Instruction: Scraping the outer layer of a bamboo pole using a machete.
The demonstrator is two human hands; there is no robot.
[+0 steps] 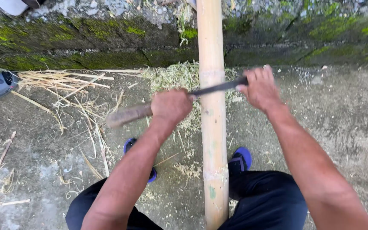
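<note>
Long pale bamboo pole (212, 127) upright at frame centre, running between dark-trousered knees on a concrete floor (341, 123). Dark-bladed knife with worn wooden handle (167, 104) laid across the pole: left hand (171, 105) clenched on the handle, right hand (258, 88) fingers gripping the blade's far end. Straw-coloured shavings (171, 76) heaped below a mossy stone wall (86, 42), upper frame.
</note>
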